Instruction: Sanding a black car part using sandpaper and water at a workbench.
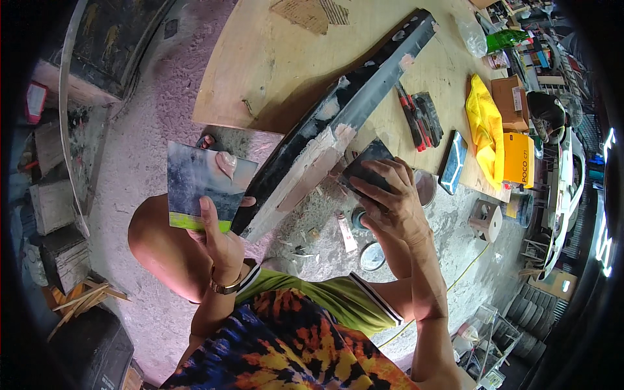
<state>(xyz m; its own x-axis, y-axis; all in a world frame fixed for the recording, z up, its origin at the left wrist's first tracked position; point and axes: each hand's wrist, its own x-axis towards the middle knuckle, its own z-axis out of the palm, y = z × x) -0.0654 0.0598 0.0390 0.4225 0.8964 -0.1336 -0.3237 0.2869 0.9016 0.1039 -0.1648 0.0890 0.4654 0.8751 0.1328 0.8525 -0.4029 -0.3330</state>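
Observation:
My left hand (222, 250) grips a square, dark grey mixing board (198, 175) with a lime-green strip along its near edge, thumb on top. A blob of pinkish filler (226, 165) sits on the board. My right hand (398, 205) holds a dark, flat spreader (372, 164), fingers stretched over it. The spreader's left edge is at or just beside a long black trim panel (383, 70); whether it touches I cannot tell. Pinkish filler patches (305, 166) cover much of the panel's near half. The panel lies diagonally, its near end jutting past the table toward my left hand.
The wooden table (247, 58) carries red-and-black scrapers (419, 120), a phone (452, 162), a yellow cloth (484, 130), a yellow box (519, 159) and torn cardboard (302, 14). Below stand round tins (372, 257) and a tube (346, 232). A yellow cable (460, 278) crosses the floor.

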